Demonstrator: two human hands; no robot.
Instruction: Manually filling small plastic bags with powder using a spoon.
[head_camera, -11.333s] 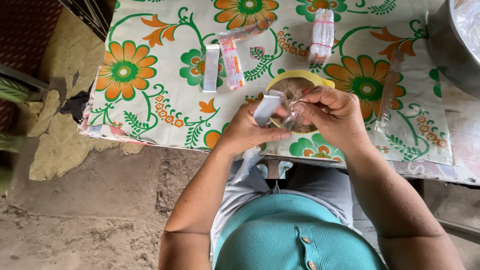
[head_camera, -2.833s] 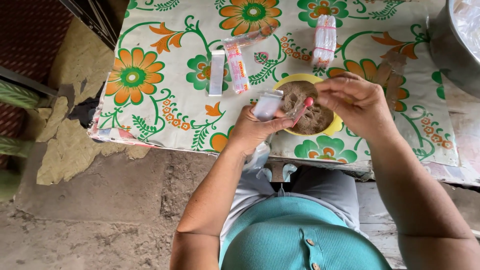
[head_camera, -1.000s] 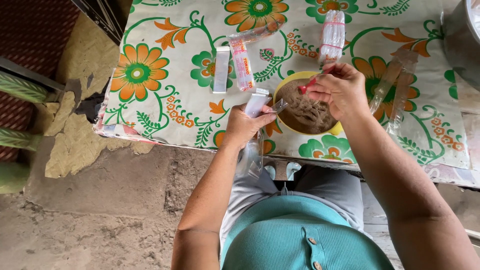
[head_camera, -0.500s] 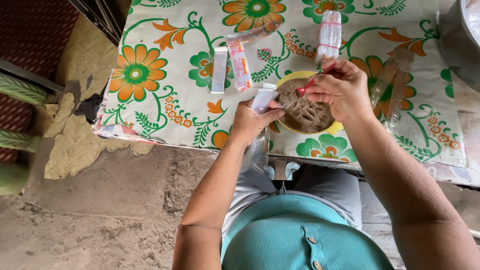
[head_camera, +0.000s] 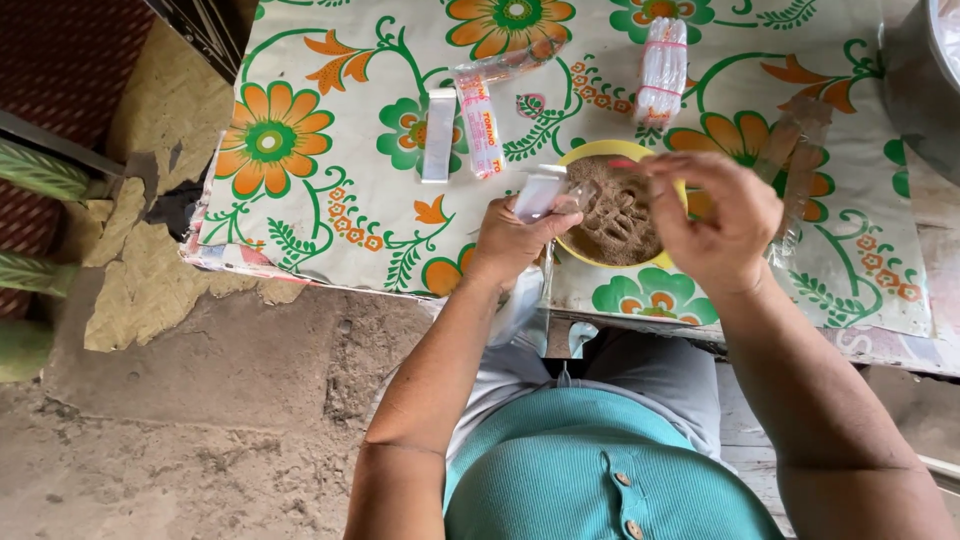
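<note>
Small clear packet (head_camera: 543, 192), light and floppy, is pinched near its mouth by the left hand (head_camera: 510, 240), while the right hand (head_camera: 722, 222) hovers loosely curled over the powder bowl (head_camera: 612, 212) at frame centre, its grasp hidden.

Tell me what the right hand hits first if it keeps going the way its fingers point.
Probably the brown powder in the yellow bowl: the right hand curls leftward over it. Depth is unclear.
</note>
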